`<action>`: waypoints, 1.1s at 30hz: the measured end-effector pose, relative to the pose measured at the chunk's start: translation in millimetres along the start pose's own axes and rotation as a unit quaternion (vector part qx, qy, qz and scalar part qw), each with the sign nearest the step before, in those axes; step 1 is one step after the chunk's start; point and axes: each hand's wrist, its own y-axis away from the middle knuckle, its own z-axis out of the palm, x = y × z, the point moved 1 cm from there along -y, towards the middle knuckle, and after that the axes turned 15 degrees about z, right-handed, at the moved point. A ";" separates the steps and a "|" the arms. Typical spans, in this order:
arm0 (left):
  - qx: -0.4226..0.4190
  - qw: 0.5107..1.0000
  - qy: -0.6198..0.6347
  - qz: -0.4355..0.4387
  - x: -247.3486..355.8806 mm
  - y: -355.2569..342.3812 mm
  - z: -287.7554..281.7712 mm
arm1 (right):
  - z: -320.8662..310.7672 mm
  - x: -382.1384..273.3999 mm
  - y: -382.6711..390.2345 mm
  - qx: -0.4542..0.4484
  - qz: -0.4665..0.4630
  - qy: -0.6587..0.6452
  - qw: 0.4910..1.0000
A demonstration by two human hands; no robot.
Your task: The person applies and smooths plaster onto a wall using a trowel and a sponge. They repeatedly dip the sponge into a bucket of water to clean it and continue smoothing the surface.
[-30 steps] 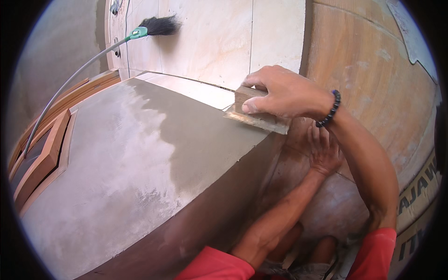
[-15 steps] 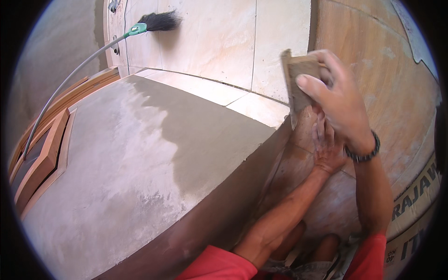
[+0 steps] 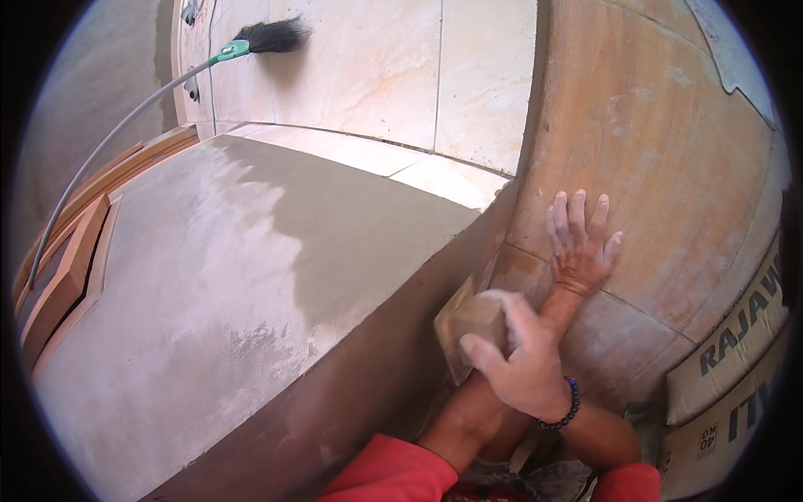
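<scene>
My right hand (image 3: 527, 360), with a dark beaded bracelet at the wrist, grips a small wooden float (image 3: 468, 329), a thin board with a blocky grip. The float is at the narrow brownish side face (image 3: 360, 402) of a plastered wall; whether it touches cannot be told. Beyond it, my left hand (image 3: 581, 243) lies flat on the brown tiles (image 3: 652, 159), fingers spread and dusted pale. My right forearm crosses over the left one. The wall's broad grey face (image 3: 192, 309) has a darker, damp-looking patch (image 3: 360, 234) along its upper right.
A broom (image 3: 272, 36) with black bristles and a green head leans at the upper left over cream tiles (image 3: 360, 67). A wooden frame (image 3: 71, 276) stands at the far left. Stacked paper sacks (image 3: 728, 351) sit at the lower right. Pale tiles (image 3: 452, 180) edge the wall's top.
My right hand has brought the float down and left, from the wall's far corner to lower along its side face. My left hand now shows fully, flat on the tiles.
</scene>
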 end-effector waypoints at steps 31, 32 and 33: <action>0.022 1.000 0.011 -0.016 27.3 -5.8 -5.8 | 40.0 -17.8 52.3 0.068 -0.184 0.060 0.979; 0.030 0.999 0.013 -0.007 26.6 -11.9 -6.5 | 38.1 2.1 61.6 0.056 -0.214 0.081 0.972; 0.029 1.000 -0.009 -0.004 9.5 -5.6 -10.9 | 40.3 12.6 79.0 0.060 -0.191 0.047 0.979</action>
